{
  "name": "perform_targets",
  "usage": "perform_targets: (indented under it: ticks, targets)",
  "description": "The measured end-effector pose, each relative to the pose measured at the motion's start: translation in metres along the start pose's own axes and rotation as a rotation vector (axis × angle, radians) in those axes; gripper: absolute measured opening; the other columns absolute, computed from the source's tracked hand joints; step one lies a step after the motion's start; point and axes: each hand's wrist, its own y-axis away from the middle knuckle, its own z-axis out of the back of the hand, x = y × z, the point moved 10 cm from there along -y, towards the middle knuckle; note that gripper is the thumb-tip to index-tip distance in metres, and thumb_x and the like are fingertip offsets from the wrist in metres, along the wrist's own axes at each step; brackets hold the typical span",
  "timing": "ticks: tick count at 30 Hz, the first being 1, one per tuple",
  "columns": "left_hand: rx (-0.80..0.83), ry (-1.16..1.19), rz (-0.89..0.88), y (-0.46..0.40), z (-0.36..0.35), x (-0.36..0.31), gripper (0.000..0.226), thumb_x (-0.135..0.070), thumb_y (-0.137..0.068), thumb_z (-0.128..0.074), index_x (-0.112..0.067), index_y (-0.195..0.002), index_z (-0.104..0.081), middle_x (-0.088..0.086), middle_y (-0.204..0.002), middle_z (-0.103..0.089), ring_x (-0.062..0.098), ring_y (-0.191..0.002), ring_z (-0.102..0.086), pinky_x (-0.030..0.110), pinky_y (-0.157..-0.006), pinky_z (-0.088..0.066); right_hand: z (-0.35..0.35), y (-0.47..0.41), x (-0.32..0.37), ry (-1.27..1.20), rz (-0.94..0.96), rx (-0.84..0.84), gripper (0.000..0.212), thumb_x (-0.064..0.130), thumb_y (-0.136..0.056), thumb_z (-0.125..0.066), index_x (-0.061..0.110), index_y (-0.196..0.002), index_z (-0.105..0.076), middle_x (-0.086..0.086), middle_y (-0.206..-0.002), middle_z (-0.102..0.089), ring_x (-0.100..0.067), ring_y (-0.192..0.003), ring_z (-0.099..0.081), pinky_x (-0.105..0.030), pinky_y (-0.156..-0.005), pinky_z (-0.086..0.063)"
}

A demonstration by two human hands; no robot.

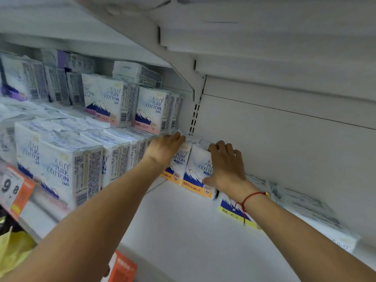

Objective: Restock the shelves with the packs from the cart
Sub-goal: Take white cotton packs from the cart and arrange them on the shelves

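The packs [195,176] with the orange bands stand upright at the back of the shelf [183,231], under both my hands. My left hand [164,148] lies flat on the left pack's top, fingers straight, gripping nothing. My right hand [225,165] curls over the right pack's top edge, holding it. I judge the step is best done by pushing both packs back evenly, flush against the stack [122,155] left of my left hand.
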Motion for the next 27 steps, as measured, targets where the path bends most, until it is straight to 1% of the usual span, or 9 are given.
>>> perform_targets:
  ticks: [5,10,13,15,17,19,22,24,27]
  targets:
    - [0.043,0.082,0.019,-0.002,-0.006,0.002,0.076,-0.005,-0.076,-0.072,-0.018,-0.139,-0.032,0.0,-0.136,-0.042,0.022,-0.118,-0.051,0.033,-0.089,-0.049,-0.002,0.0,0.0,0.014,-0.017,0.075,0.086,0.041,-0.066,-0.08,0.018,-0.133,-0.031,-0.005,-0.13,-0.035,-0.024,-0.125,-0.033,-0.038,-0.105,-0.029]
    - [0.246,0.253,0.046,-0.003,-0.019,0.008,0.095,-0.011,-0.074,-0.075,-0.027,-0.148,-0.017,-0.004,-0.153,-0.02,0.022,-0.142,-0.021,0.043,-0.11,-0.031,-0.004,0.003,-0.003,-0.027,-0.008,0.173,0.083,0.037,-0.075,-0.072,0.017,-0.14,-0.025,-0.006,-0.137,-0.031,-0.025,-0.13,-0.027,-0.042,-0.11,-0.024]
    - [0.318,0.255,0.041,-0.003,-0.014,0.009,0.103,-0.01,-0.074,-0.075,-0.033,-0.149,-0.009,-0.009,-0.157,-0.012,0.019,-0.145,-0.013,0.047,-0.114,-0.027,0.001,0.01,-0.006,-0.08,-0.018,0.254,0.095,0.033,-0.079,-0.069,0.017,-0.149,-0.007,-0.005,-0.152,-0.013,-0.027,-0.142,-0.009,-0.045,-0.116,-0.009]
    - [0.351,0.279,0.028,0.001,-0.01,0.007,0.106,-0.008,-0.073,-0.074,-0.03,-0.151,-0.005,-0.008,-0.158,-0.008,0.018,-0.146,-0.01,0.047,-0.115,-0.026,0.011,0.018,-0.005,-0.097,-0.009,0.269,0.098,0.03,-0.081,-0.067,0.021,-0.151,0.002,-0.003,-0.156,-0.001,-0.025,-0.146,0.004,-0.045,-0.117,0.002]
    - [0.363,0.288,0.007,0.009,-0.001,0.003,0.104,-0.012,-0.073,-0.075,-0.027,-0.151,-0.009,-0.006,-0.158,-0.01,0.019,-0.146,-0.013,0.044,-0.116,-0.026,0.024,0.03,-0.001,-0.104,0.006,0.27,0.096,0.029,-0.082,-0.066,0.022,-0.15,0.0,-0.002,-0.157,0.001,-0.025,-0.146,0.008,-0.044,-0.117,0.006]
    - [0.347,0.26,-0.037,0.025,0.017,-0.003,0.094,-0.017,-0.073,-0.075,-0.025,-0.149,-0.021,-0.002,-0.155,-0.021,0.021,-0.142,-0.023,0.039,-0.115,-0.029,0.038,0.046,0.01,-0.096,0.038,0.267,0.09,0.032,-0.082,-0.065,0.02,-0.15,-0.008,-0.004,-0.157,-0.002,-0.025,-0.146,0.006,-0.045,-0.117,0.006]
    - [0.33,0.292,-0.043,0.061,0.051,-0.009,0.075,-0.01,-0.076,-0.068,-0.02,-0.143,-0.035,0.001,-0.144,-0.039,0.021,-0.131,-0.038,0.029,-0.11,-0.033,0.061,0.074,0.033,-0.112,0.097,0.244,0.079,0.034,-0.081,-0.063,0.021,-0.147,-0.021,-0.005,-0.155,-0.009,-0.024,-0.145,-0.002,-0.045,-0.118,0.0]
    - [0.34,0.33,-0.017,0.089,0.074,-0.008,0.066,-0.01,-0.079,-0.066,-0.02,-0.139,-0.04,0.002,-0.138,-0.046,0.021,-0.126,-0.043,0.03,-0.105,-0.037,0.077,0.096,0.052,-0.154,0.141,0.231,0.072,0.038,-0.082,-0.062,0.022,-0.144,-0.028,-0.003,-0.153,-0.013,-0.023,-0.143,-0.006,-0.042,-0.118,-0.006]
    - [0.417,0.331,0.019,0.136,0.105,0.002,0.055,-0.022,-0.084,-0.066,-0.026,-0.135,-0.045,0.0,-0.132,-0.052,0.021,-0.12,-0.049,0.033,-0.096,-0.042,0.099,0.131,0.083,-0.219,0.233,0.242,0.06,0.038,-0.085,-0.059,0.024,-0.139,-0.036,-0.001,-0.148,-0.021,-0.02,-0.14,-0.012,-0.036,-0.114,-0.012]
